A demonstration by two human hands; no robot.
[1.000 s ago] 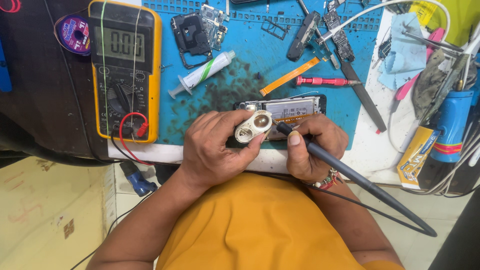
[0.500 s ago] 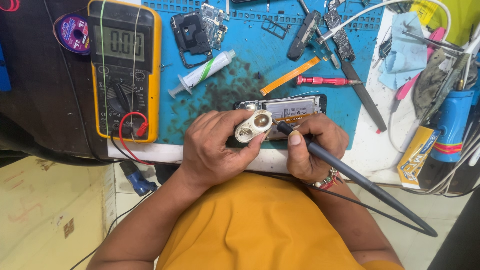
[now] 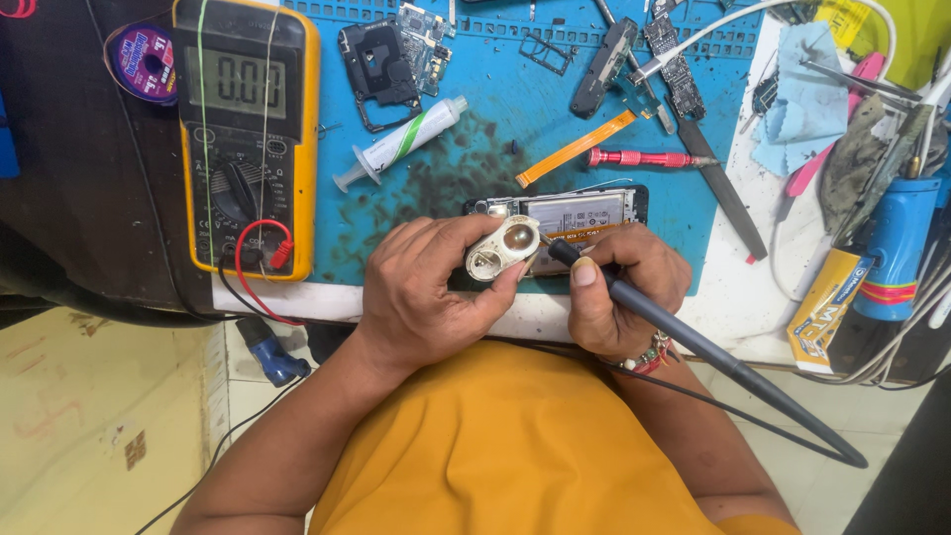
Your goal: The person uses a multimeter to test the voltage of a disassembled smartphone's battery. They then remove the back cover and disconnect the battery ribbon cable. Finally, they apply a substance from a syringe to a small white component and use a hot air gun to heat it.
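My left hand (image 3: 426, 292) grips a small cream-coloured magnifier loupe (image 3: 502, 250) and holds it over the near end of an opened phone (image 3: 580, 213) lying on the blue work mat (image 3: 495, 129). My right hand (image 3: 619, 287) holds a dark soldering iron (image 3: 684, 337) like a pen, its tip touching the phone's board just right of the loupe. The iron's cable trails off to the lower right. The near part of the phone is hidden under both hands.
A yellow multimeter (image 3: 246, 139) with red and black leads stands at left. A white syringe tube (image 3: 401, 144), an orange flex strip (image 3: 575, 149), a red screwdriver (image 3: 644, 158), phone parts (image 3: 391, 59), a blue cloth (image 3: 807, 94) and a blue bottle (image 3: 897, 248) surround the phone.
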